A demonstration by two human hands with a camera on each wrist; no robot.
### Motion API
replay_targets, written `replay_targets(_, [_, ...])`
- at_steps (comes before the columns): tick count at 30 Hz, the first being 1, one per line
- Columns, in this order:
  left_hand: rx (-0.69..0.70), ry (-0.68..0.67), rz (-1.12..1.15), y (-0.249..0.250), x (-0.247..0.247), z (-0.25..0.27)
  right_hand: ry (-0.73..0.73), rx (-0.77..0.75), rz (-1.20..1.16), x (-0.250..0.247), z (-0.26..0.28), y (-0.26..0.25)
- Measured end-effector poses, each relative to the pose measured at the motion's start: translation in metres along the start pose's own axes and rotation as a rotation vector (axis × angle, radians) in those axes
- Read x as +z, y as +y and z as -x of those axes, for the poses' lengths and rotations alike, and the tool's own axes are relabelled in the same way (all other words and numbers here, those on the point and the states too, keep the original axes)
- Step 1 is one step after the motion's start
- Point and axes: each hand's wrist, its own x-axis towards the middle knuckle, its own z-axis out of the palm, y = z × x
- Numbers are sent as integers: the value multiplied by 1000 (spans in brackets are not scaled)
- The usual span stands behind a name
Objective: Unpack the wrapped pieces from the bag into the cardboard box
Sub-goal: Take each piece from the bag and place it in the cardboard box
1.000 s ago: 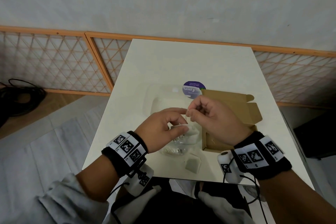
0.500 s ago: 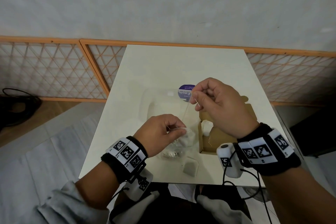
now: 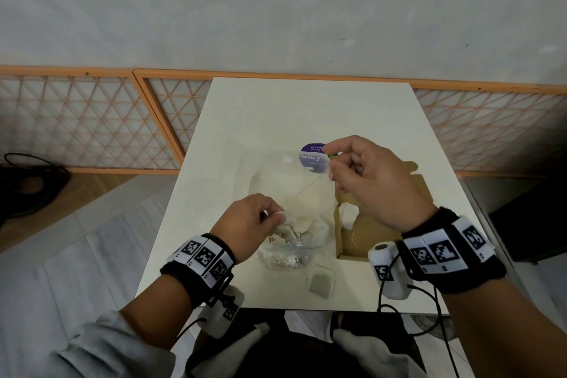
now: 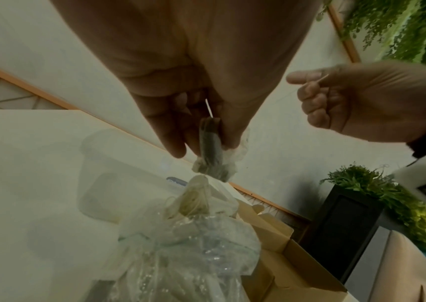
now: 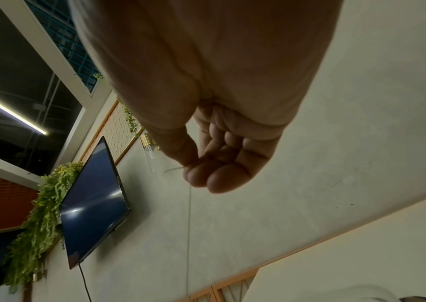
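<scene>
A: Untangling, by the look of it. The left hand is pinching one wrapped piece between thumb and fingertips, just above the mouth of the clear bag.

B: And the right hand?

A: Raised over the far end of the cardboard box, thumb and forefinger clamped on a thin string; the other fingers are curled in. The string runs down towards the pieces, but which piece it belongs to I can't tell.

B: Where's everything on the table?

A: The bag sits near the front edge, about mid-width, touching the box's left wall. The box is towards the front right corner, flaps open. One piece is already inside, against the left wall. Another piece lies loose on the table at the front edge, just in front of the bag. A clear tub with a purple label stands behind the bag.

B: Progress?

A: Early, I'd say. The bag looks well stocked.

B: Next move?

A: Probably free the string so the pinched piece comes away alone, then carry it right and drop it in the box. The risk is the string dragging neighbours out, or tipping the light bag.
</scene>
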Motion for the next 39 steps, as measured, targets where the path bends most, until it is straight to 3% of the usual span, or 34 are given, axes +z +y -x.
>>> replay_targets(6, [31,29,-73,3,5,-6,-24,-30,15,-2,3,-3])
replay_targets(12, [252,-16,-73,19,-2,11,151,42,-100,-13,-9,7])
replay_targets(17, [380,-27,16,47,-20,36,220,115,9,-17,-18,30])
replay_targets(24, [457,-26,85,74,-38,52,121,128,222,-11,-2,26])
replay_targets(27, [453,-23,93,78,-42,50,83,12,96,-12,15,-1])
replay_targets(30, [432,-23,111,81,-44,47,-89,-97,-52,-12,32,-28])
replay_targets(33, [428,-35,116,84,-45,45,-198,-143,-43,-7,38,-32])
replay_targets(39, [396,-5,166,85,-47,42,-167,-134,-130,4,31,-21])
